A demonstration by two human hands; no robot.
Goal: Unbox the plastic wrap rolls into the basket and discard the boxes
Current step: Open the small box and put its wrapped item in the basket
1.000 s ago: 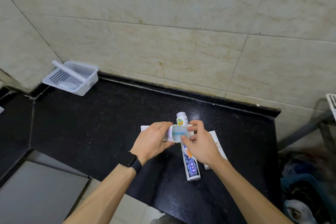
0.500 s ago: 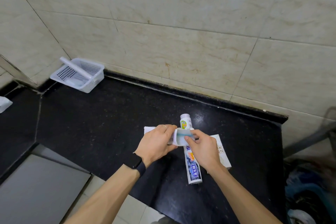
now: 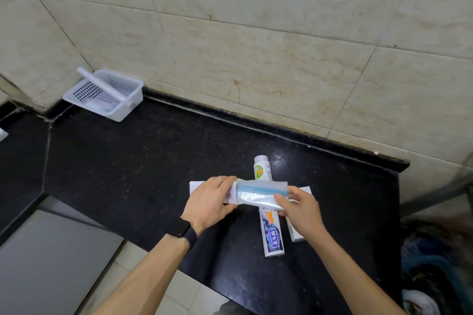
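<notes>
My left hand (image 3: 208,203) grips a white box (image 3: 195,186) over the black counter. My right hand (image 3: 298,206) pinches the end of a plastic wrap roll (image 3: 256,193), pale blue and shiny, which sticks halfway out of the box to the right. At the far left corner stands a white perforated basket (image 3: 129,103), and one white roll (image 3: 101,83) leans in it. Another white box (image 3: 295,231) lies under my right hand, mostly hidden.
A toothpaste tube (image 3: 271,235) and a small white bottle (image 3: 262,170) lie on the counter (image 3: 140,161) beneath my hands. At the right, below the counter's end, is a dark bin (image 3: 435,271) with waste. The tiled wall runs behind.
My right hand has drawn the plastic wrap roll further out of the box to the right; the left hand still holds the box. The camera has shifted a little.
</notes>
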